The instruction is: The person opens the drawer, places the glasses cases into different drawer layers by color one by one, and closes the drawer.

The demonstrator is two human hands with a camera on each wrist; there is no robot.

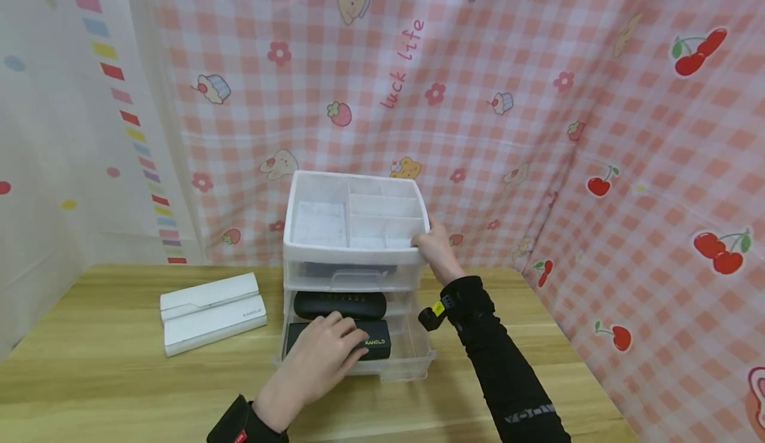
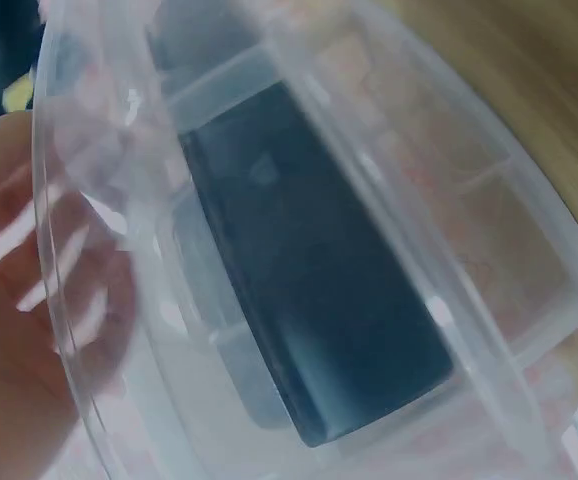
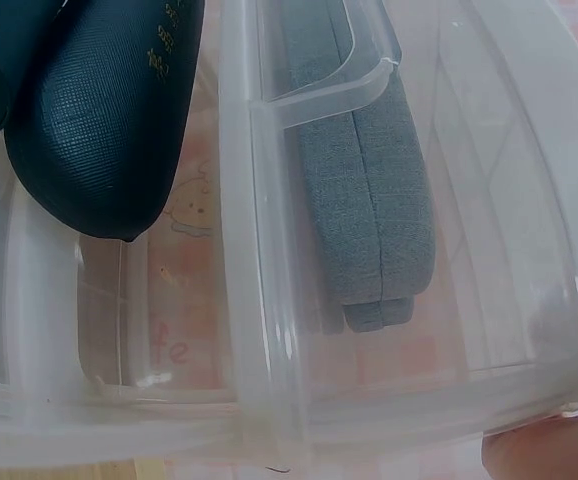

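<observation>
A white-topped clear plastic drawer organizer (image 1: 358, 255) stands on the table. My right hand (image 1: 439, 250) grips its upper right side, thumb over the rim. The lower drawer (image 1: 412, 363) is pulled out and holds a black box (image 1: 378, 341) with "KANOLD" lettering in front and a black glasses case (image 1: 340, 305) behind it. Over the black box lies my left hand (image 1: 325, 350), fingers loosely bent and partly covering it. The left wrist view shows the box (image 2: 319, 270) through clear plastic, beside the left hand (image 2: 29, 290).
A white case (image 1: 213, 313) marked "KANOLD" lies left of the organizer on the wooden table (image 1: 107, 363). A grey fabric case (image 3: 364, 190) sits inside the closed upper drawer. Checked pink curtains (image 1: 358, 64) hang behind and to the right.
</observation>
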